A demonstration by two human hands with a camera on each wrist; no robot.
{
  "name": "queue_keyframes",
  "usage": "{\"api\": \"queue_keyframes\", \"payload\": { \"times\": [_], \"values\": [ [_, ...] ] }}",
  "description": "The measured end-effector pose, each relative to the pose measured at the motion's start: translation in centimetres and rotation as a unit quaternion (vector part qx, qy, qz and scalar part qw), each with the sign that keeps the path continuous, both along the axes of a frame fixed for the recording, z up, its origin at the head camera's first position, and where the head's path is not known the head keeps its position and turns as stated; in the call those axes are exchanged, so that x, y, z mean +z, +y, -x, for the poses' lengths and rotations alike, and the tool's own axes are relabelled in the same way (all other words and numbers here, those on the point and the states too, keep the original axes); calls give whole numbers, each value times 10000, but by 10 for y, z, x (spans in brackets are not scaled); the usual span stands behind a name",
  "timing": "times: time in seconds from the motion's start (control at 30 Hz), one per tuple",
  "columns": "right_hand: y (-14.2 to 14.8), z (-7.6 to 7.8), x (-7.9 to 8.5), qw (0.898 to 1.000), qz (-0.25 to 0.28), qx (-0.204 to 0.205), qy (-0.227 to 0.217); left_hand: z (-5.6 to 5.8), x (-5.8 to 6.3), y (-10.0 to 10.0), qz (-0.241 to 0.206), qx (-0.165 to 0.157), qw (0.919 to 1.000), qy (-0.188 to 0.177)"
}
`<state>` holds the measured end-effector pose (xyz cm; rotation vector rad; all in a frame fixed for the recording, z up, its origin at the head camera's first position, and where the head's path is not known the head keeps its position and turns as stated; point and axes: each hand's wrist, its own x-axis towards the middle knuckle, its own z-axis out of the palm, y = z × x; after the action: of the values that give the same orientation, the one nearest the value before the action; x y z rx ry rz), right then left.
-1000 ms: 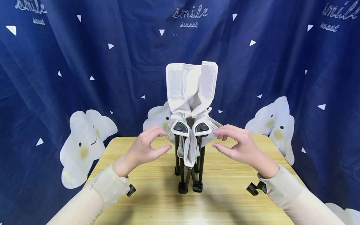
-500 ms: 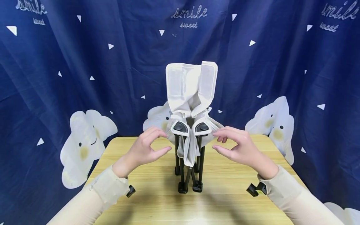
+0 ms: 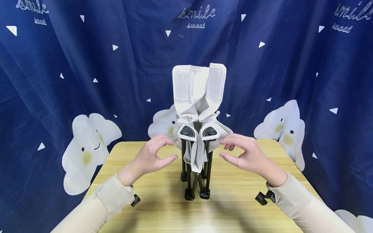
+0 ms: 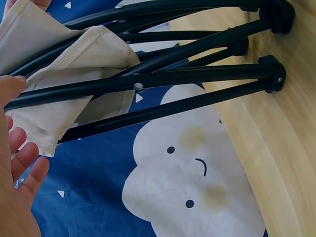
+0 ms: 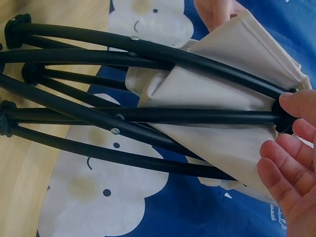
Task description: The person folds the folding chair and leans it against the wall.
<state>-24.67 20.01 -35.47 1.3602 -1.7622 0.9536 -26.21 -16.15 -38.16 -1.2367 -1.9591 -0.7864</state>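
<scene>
A small folding chair (image 3: 197, 155) stands folded upright in the middle of the table, its off-white fabric bunched over crossed black metal legs (image 5: 207, 116). Its fabric back (image 3: 192, 85) rises above two black corner caps. To its left, my left hand (image 3: 154, 153) is held in a loose C-shape, fingertips right by the fabric. My right hand (image 3: 244, 150) mirrors it on the other side, thumb and fingers parted. In the left wrist view the fabric (image 4: 74, 84) hangs between the leg tubes near my spread fingers (image 4: 24, 160). Neither hand grips anything.
The chair's black feet (image 3: 205, 193) rest on a light wooden table (image 3: 157, 210). Behind it hangs a dark blue curtain (image 3: 140, 58) printed with white clouds and triangles. A small black device (image 3: 264, 197) sticks out from the right wrist, and another (image 3: 135, 200) from the left.
Both hands have sunk very slightly, keeping the same curved shape. The folded chair stands where it stood.
</scene>
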Motion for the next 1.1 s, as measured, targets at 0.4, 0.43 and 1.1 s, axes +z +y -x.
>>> {"api": "queue_keyframes", "payload": {
  "times": [0.4,0.43,1.1],
  "values": [
    [0,1,-7,9997,-98,48,-230,0,-8,1,37,21,10000,-56],
    [0,1,-8,9997,-102,39,-239,0,-8,1,40,24,10000,-79],
    [3,3,-25,9982,-257,-267,-471,1,-23,2,147,36,9996,-243]
  ]
}}
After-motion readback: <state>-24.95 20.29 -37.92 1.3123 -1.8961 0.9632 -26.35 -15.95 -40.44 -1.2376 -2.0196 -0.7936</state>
